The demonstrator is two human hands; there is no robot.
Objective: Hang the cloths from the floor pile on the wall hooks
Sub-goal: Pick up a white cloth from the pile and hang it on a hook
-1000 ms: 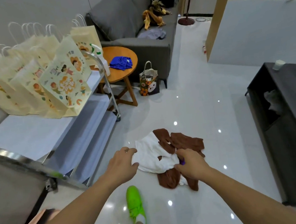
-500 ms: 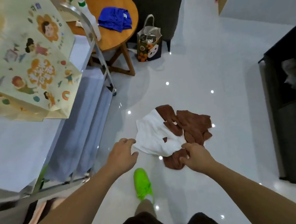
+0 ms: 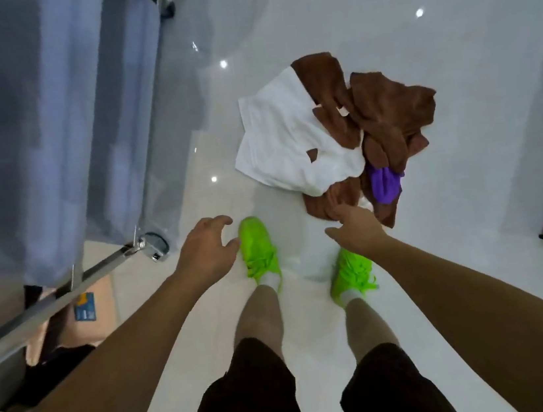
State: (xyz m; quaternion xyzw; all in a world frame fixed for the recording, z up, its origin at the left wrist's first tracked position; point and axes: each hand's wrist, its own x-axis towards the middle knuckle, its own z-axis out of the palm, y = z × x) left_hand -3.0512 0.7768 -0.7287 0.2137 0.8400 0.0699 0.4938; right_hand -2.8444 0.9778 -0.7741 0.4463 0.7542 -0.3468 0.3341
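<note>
- At the bottom of the frame, two bare legs in dark shorts (image 3: 250, 398) stand on the glossy white floor (image 3: 476, 248), with bright green shoes (image 3: 258, 249) at centre.
- The left hand (image 3: 205, 251), centre left, hovers above the floor with its fingers (image 3: 220, 220) loosely spread and released, holding nothing.
- The right hand (image 3: 355, 226), just right of centre, reaches toward the pile with fingers relaxed and released; its fingertips sit at the near edge of the brown cloth, but I cannot tell if they touch it.
- The pile of cloths lies on the floor in the upper centre right: a white cloth (image 3: 286, 141), a brown cloth (image 3: 385, 111) draped partly over it, and a purple cloth (image 3: 384, 185) tucked at the near right edge.
- A metal cart (image 3: 105, 269) with pale blue shelves fills the upper left.
</note>
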